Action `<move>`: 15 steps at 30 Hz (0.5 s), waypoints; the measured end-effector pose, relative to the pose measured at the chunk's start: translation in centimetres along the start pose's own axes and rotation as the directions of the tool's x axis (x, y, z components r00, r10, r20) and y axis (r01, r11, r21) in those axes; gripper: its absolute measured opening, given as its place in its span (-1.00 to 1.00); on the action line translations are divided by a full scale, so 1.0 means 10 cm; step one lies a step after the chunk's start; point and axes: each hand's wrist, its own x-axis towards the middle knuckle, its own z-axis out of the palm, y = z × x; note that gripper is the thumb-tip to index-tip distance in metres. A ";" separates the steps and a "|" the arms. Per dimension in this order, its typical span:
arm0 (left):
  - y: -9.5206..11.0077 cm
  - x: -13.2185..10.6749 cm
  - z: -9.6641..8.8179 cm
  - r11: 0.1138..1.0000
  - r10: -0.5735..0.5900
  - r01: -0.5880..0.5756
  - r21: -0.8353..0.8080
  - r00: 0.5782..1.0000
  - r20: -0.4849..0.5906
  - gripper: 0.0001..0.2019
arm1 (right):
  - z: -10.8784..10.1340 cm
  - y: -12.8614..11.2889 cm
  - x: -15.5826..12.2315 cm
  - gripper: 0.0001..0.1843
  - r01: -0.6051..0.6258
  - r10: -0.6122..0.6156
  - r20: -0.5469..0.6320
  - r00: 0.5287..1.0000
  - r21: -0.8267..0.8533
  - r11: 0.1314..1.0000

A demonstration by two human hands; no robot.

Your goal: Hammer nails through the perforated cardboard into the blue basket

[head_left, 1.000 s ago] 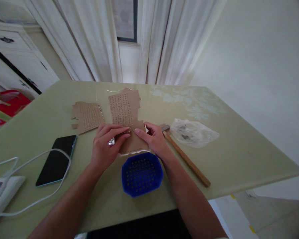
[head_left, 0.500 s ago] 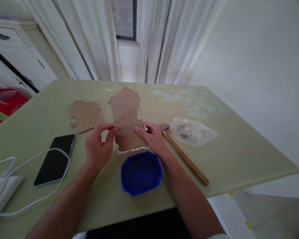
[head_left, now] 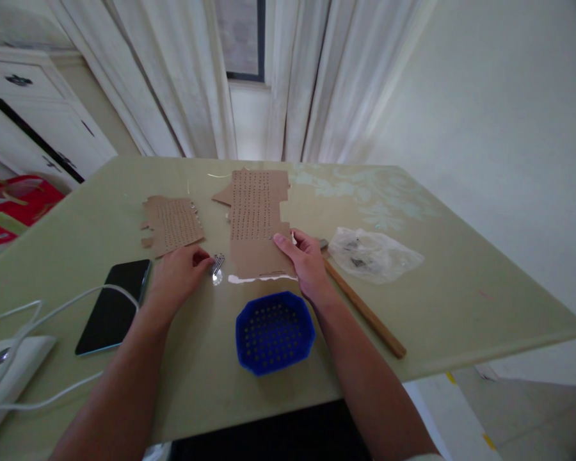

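Cardboard sits pinched in our right hand, seemingly for steadiness; whether our left hand grips adjacent metal pieces, we cannot tell.

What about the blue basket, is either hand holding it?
No, the right hand holds cardboard, and the left hand is at the small metal pieces.

The right hand partly hides the hammer; the red bag is cut off.

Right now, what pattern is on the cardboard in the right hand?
Rows of small dark dots on brown cardboard; head view.
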 end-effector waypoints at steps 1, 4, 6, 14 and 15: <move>0.04 0.00 -0.01 1.000 0.008 -0.009 -0.023 1.000 -0.025 -0.79 | 0.00 0.00 0.00 -0.59 -0.002 0.002 0.001 1.000 0.009 1.000; 0.22 -0.04 -0.05 0.978 0.082 -0.099 -0.185 0.992 -0.097 -0.79 | 0.02 -0.02 -0.01 -0.58 -0.023 0.022 0.020 1.000 0.046 0.999; 0.37 -0.09 -0.06 0.902 0.171 -0.212 -0.377 0.975 -0.140 -0.80 | 0.03 -0.05 -0.02 -0.57 -0.045 0.043 0.033 0.999 0.070 0.997; 0.66 -0.30 -0.11 0.543 0.314 -0.420 -0.727 0.904 -0.288 -0.96 | -0.02 -0.10 0.00 -0.54 -0.031 0.029 0.012 0.999 0.154 0.988; 0.67 -0.31 -0.12 0.537 0.310 -0.409 -0.738 0.909 -0.278 -0.95 | -0.03 -0.10 0.00 -0.55 -0.034 0.032 0.018 0.999 0.166 0.986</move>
